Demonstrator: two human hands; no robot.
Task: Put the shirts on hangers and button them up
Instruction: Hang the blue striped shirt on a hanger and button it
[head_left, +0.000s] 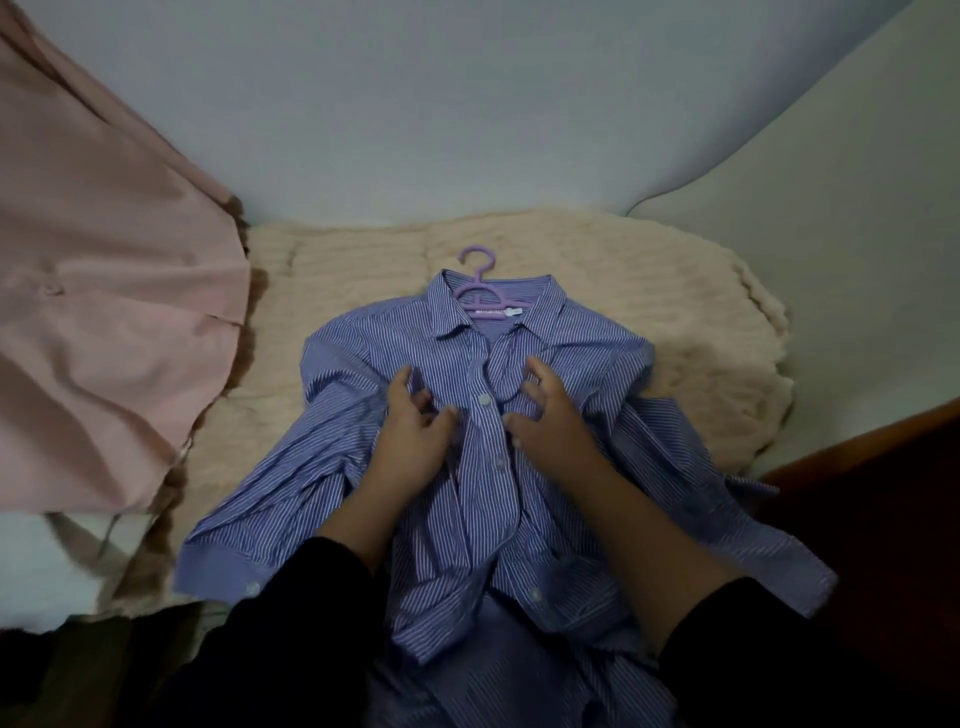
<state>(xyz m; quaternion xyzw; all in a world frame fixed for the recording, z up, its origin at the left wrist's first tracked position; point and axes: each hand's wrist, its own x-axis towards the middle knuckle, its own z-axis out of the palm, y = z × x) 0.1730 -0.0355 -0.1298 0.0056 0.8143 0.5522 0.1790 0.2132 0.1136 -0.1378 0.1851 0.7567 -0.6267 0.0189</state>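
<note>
- Shirt (571, 364), blue-striped, lies front-up on our cream blanket (701, 291) with a purple hanger (480, 288) in its collar.
- Pink garment (104, 312) hangs far left.
- Our left hand (413, 431) pinches the shirt's front fabric.
- Our right hand (550, 415) rests on the shirt, fingers spread and bent.

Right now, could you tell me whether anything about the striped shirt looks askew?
Yes: the striped shirt on the purple hanger lies rumpled, its collar twisted right of the placket and its sleeves bunched.
</note>
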